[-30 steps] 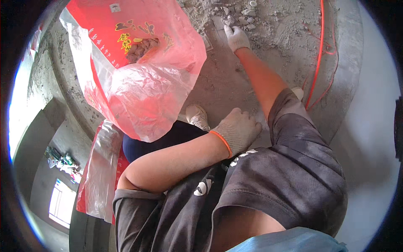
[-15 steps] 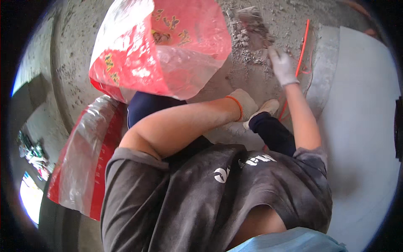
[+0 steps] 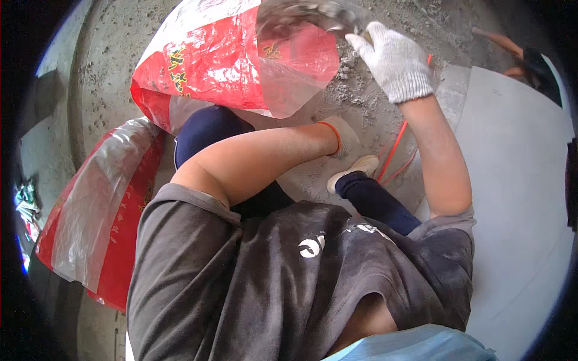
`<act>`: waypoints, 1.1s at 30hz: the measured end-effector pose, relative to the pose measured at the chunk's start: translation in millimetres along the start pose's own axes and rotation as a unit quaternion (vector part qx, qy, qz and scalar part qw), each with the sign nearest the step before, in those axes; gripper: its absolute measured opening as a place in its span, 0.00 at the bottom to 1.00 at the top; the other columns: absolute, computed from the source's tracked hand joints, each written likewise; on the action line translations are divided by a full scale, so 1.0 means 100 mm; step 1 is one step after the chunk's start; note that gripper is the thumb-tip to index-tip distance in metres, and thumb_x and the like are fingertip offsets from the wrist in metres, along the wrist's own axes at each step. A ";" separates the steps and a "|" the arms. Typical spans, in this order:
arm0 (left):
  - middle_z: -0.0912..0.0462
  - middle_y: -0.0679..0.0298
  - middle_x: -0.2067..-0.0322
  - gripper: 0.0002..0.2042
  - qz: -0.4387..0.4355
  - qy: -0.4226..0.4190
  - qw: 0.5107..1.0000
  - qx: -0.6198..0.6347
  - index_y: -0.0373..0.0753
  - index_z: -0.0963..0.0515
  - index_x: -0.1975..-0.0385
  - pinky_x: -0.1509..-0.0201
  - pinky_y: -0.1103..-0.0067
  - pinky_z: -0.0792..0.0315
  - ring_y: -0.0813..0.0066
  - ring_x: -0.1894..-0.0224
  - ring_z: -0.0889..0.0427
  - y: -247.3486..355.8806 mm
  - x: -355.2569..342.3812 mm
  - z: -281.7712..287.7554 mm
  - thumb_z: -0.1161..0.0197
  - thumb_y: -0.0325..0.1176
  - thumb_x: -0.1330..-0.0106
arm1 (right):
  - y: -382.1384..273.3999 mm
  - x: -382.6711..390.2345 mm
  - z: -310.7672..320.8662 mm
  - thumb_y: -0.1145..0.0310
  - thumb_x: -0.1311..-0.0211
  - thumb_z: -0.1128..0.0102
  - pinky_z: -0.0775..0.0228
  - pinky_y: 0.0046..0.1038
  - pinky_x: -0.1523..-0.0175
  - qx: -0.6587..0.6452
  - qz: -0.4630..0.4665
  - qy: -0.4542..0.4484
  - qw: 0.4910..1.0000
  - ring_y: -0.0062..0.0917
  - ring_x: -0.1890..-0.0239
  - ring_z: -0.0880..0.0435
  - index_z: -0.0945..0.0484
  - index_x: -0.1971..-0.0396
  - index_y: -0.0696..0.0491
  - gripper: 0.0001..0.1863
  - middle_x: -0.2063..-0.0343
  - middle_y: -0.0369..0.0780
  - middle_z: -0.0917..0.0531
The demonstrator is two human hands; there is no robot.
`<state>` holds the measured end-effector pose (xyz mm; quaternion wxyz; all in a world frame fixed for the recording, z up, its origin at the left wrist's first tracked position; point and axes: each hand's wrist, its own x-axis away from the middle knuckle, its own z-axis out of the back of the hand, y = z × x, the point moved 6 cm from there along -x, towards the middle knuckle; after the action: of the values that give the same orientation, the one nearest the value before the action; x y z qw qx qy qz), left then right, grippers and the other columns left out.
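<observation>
Dusty grey floor [image 3: 307,174]
Grey rubble [image 3: 351,91], an orange-red cable [image 3: 394,149] and 1 pale shoe [image 3: 364,163] rest directly on it.

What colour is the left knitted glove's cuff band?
The narrow cuff band is orange, shown in the head view.

From my end I see yellow characters [image 3: 177,72] on the upper bag [image 3: 220,57], small faint print [image 3: 114,213] on the lower bag [image 3: 117,240], and creased white lettering [image 3: 312,246] across the shirt [image 3: 271,265].
</observation>
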<state>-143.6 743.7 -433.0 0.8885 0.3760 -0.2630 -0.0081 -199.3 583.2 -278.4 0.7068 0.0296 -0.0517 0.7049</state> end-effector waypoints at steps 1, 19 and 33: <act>0.15 0.52 0.58 0.15 0.004 -0.003 1.000 -0.009 0.40 0.19 0.55 0.52 0.59 0.24 0.51 0.54 0.16 0.00 -0.01 -0.01 0.42 0.36 0.39 | 0.03 -0.03 -0.02 0.44 0.32 0.48 0.29 0.48 0.60 -0.009 -0.002 0.020 1.000 0.49 0.64 0.18 0.24 0.70 0.54 0.25 0.70 0.50 0.17; 0.17 0.55 0.62 0.13 -0.081 0.001 0.996 0.046 0.41 0.23 0.59 0.56 0.62 0.24 0.54 0.59 0.16 0.31 -0.13 -0.09 0.42 0.43 0.37 | 0.35 3.91 -4.04 0.48 0.35 0.49 0.30 0.42 0.45 -0.299 -0.438 -0.232 0.815 0.50 0.49 0.21 0.21 0.52 0.60 0.28 0.54 0.56 0.18; 0.19 0.59 0.63 0.12 0.021 0.078 0.996 0.041 0.40 0.24 0.57 0.52 0.67 0.27 0.61 0.55 0.18 0.15 0.20 -0.25 0.46 0.37 0.37 | 1.71 0.53 -4.44 0.39 0.36 0.52 0.30 0.44 0.45 -0.301 -0.411 -0.029 0.860 0.50 0.51 0.19 0.18 0.58 0.58 0.33 0.57 0.56 0.17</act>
<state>-117.0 767.1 -428.2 0.8900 0.4063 -0.2008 0.0513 -356.2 687.8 -718.8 0.9051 -0.1454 -0.2651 0.2991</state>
